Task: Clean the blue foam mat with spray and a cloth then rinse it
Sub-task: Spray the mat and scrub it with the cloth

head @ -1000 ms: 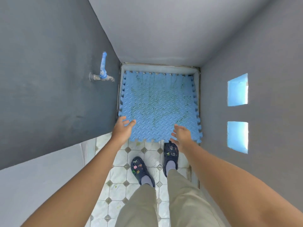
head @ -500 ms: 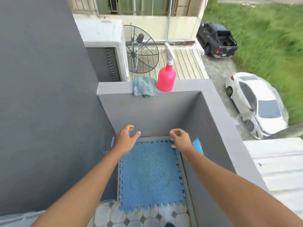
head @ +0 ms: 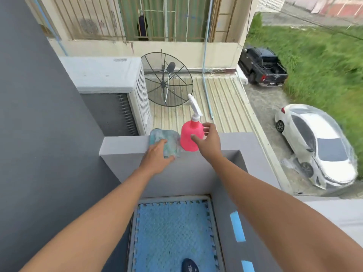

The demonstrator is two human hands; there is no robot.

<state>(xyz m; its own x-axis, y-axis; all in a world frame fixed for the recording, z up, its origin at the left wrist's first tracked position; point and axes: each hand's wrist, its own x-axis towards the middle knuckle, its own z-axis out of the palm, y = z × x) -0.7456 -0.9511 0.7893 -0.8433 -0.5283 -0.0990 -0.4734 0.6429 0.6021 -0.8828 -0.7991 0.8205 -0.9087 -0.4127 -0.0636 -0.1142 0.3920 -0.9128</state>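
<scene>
The left grip (head: pixel 157 155) lies flat on the cloth (head: pixel 169 137). The right grip (head: pixel 208 143), spread, hovers just beside the spray bottle (head: pixel 187 134). Both things sit atop the ledge (head: pixel 121 144), so a clumsy nudge could knock either off its far edge. The blue foam mat (head: pixel 169 232) lies on the floor below.

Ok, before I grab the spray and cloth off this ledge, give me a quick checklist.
1. Left hand on cloth: ok, fingers rest on it.
2. Right hand gripping spray bottle: not ok, it is open beside the bottle, not closed.
3. Spray bottle upright on ledge: ok.
4. Bottle clear of the ledge's outer edge: cannot tell.
5. Blue foam mat lying flat below: ok.
6. Mat free of feet: not ok, a shoe overlaps its near edge.
</scene>
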